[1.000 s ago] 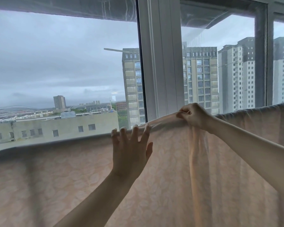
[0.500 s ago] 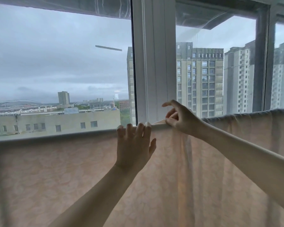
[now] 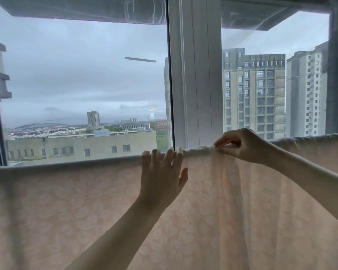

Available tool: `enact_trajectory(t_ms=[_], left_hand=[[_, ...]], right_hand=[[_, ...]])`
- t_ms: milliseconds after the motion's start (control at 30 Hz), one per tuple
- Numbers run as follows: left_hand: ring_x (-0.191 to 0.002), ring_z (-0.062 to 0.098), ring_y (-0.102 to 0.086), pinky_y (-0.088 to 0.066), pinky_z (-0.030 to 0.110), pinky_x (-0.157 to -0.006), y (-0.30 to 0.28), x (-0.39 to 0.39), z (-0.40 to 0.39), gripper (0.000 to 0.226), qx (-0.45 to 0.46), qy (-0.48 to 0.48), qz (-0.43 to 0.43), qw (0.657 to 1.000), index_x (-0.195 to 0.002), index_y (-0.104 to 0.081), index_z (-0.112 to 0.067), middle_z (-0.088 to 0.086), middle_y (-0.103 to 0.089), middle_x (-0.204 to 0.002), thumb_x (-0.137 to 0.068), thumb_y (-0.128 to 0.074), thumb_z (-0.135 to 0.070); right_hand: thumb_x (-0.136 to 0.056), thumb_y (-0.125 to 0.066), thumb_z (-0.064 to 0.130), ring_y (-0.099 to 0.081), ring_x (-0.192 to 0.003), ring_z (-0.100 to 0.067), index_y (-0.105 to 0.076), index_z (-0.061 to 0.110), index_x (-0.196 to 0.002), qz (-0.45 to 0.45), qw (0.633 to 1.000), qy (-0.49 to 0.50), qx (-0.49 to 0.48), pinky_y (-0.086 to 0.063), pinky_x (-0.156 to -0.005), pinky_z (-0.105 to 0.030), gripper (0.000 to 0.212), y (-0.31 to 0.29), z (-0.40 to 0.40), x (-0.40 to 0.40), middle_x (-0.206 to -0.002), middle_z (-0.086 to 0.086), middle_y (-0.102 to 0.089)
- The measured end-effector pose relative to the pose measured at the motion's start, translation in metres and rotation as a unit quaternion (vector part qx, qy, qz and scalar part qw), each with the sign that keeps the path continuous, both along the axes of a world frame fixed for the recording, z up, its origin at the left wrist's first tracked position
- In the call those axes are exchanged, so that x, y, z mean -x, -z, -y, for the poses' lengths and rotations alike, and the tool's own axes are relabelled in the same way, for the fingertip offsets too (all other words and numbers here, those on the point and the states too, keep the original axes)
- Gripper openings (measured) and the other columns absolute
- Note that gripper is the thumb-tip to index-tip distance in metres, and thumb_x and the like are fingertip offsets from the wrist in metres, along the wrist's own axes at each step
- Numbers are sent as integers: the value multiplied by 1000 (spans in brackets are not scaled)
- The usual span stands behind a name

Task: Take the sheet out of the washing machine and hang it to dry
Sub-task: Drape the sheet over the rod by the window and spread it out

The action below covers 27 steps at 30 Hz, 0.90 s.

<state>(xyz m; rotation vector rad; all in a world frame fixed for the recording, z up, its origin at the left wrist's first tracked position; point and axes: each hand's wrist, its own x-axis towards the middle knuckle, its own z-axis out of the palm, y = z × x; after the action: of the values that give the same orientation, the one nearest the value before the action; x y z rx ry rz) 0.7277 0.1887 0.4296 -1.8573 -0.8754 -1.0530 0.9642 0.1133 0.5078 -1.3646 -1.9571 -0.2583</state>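
A pale peach sheet (image 3: 70,211) with a faint floral pattern hangs across the whole width of the view, draped over a horizontal rail that it hides. My left hand (image 3: 162,176) lies flat against the cloth, its straight fingertips reaching the top fold. My right hand (image 3: 240,145) pinches a bunched bit of the sheet's top edge just right of the window post, where vertical folds run down from the pinch.
Behind the sheet stands a large window with a white central post (image 3: 195,75) and a dark frame at the right (image 3: 336,75). Apartment towers and a low building show through the glass.
The right hand let go of its fistful of cloth, opened, then pinched the top edge again lower on the rail. The raised hump of sheet has dropped flat. The left hand slid up to the fold.
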Motion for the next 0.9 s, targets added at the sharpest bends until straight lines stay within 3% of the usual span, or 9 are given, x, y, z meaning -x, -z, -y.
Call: enact_trajectory(t_ms=[167,300,433,633,767,900], left_hand=[[-92,33,-56,-41,48,-84,-1,-1,0,47,1,-9,4,1000,-123,-55,-15,5,-61,-113,-87,-50,-44],[-89,34,-56,-38,49,-86,-1,1,1,44,-18,-1,6,1000,-122,-56,-15,5,-61,-111,-87,-51,-41],[-90,33,-56,-37,49,-86,-2,-2,2,45,-8,-6,2,1000,-124,-55,-15,6,-61,-112,-88,-49,-42],[-92,34,-56,-39,49,-86,-1,-1,-1,46,7,-12,-1,1000,-126,-53,-15,7,-60,-113,-89,-48,-42],[-92,34,-56,-39,49,-85,-1,-3,2,46,3,-15,-2,1000,-126,-52,-15,7,-60,-114,-90,-46,-43],[-93,33,-55,-40,49,-86,0,-1,1,47,-5,-17,-8,1000,-128,-52,-16,7,-60,-114,-90,-45,-43]], right_hand=[[-81,-72,19,-64,-78,-3,-68,17,-86,-12,997,43,-65,-54,-79,-21,7,4,-12,7,-80,9,-67],[-88,-64,13,-62,-83,-15,-65,10,-95,-105,982,78,-138,-49,-81,-26,7,-4,-12,-12,-86,0,-66],[-87,-64,10,-63,-88,-17,-60,15,-91,-24,996,83,-34,-51,-82,-27,7,2,-11,-26,-89,-1,-65],[-81,-73,18,-65,-84,-3,-68,19,-94,-33,998,47,23,-54,-83,-26,14,-2,1,-45,-88,8,-69],[-82,-71,11,-65,-81,-6,-71,17,-85,-57,997,52,-26,-53,-83,-27,7,0,0,-45,-83,7,-70],[-89,-61,9,-63,-90,-18,-68,8,-98,-151,978,115,-92,-50,-87,-31,12,3,0,-58,-94,-6,-69]])
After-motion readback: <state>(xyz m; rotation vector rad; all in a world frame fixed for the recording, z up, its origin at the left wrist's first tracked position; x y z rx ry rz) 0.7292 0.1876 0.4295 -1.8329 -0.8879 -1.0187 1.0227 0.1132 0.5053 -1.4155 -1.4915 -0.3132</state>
